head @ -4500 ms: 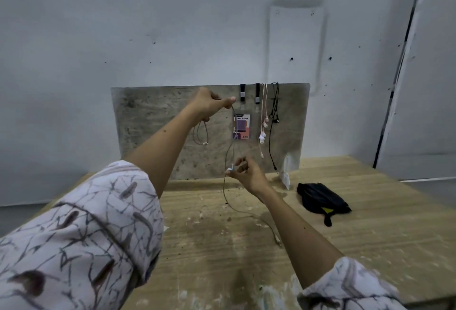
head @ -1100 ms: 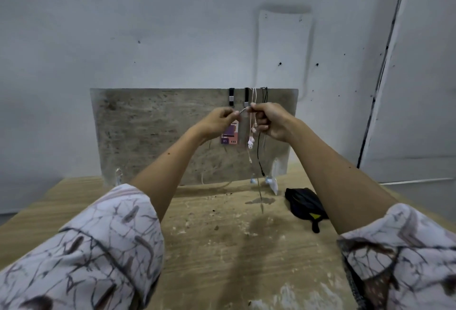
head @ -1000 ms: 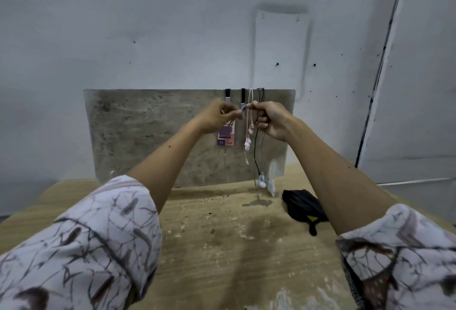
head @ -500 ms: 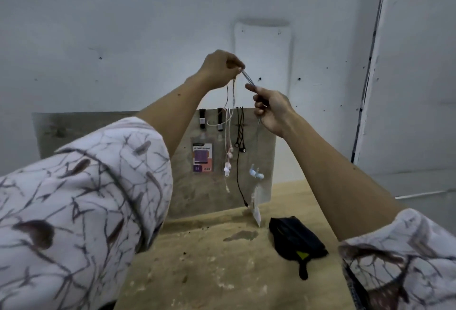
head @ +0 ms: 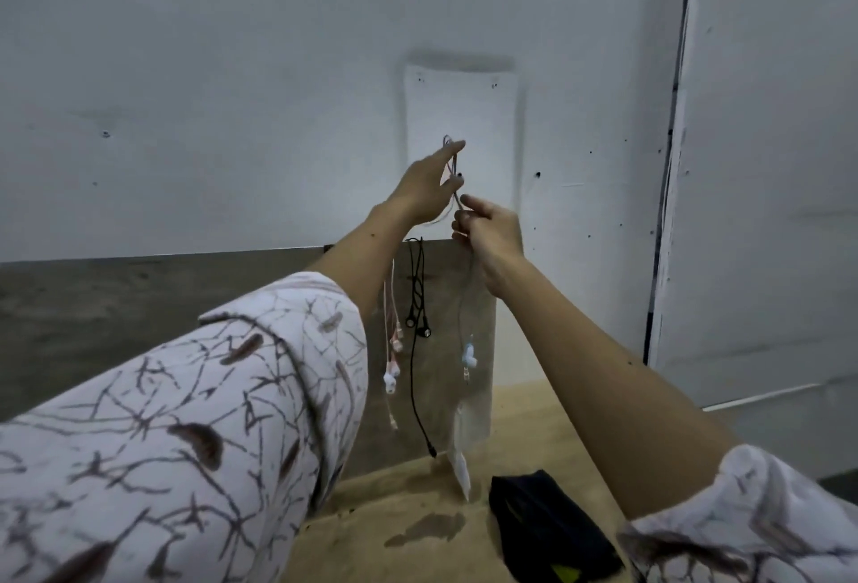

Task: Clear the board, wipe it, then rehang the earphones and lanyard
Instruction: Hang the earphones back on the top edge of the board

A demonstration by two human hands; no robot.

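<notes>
Left hand (head: 425,185): raised above the board's top edge with its fingers stretched out and the cord of the pale blue earphones (head: 469,355) looped over them. I read it as spreading the loop, not gripping.
Right hand (head: 487,229): just below and right of the left, fingers curled, pinching the same cord. I judged it was keeping the cord taut so the loop stayed neat for hanging.
Pale blue earphones: the buds dangled free under the right hand, in front of the board's right end, not yet hung.
Board (head: 139,303): stood upright at the far edge of the desk (head: 524,410), against the wall.
Pink earphones (head: 392,350): hung from the board's top edge, just left of the black ones.
Black earphones (head: 418,320): hung beside them, plug end trailing almost to the desk.
Lanyard: I could not see it, as the left arm covered that stretch of board.
Black pouch (head: 548,531): lay flat on the desk, near and to the right.
Count: three sets of earphones, two hung and one in the hands, plus one pouch.
Stage: rehanging, probably the last set.
</notes>
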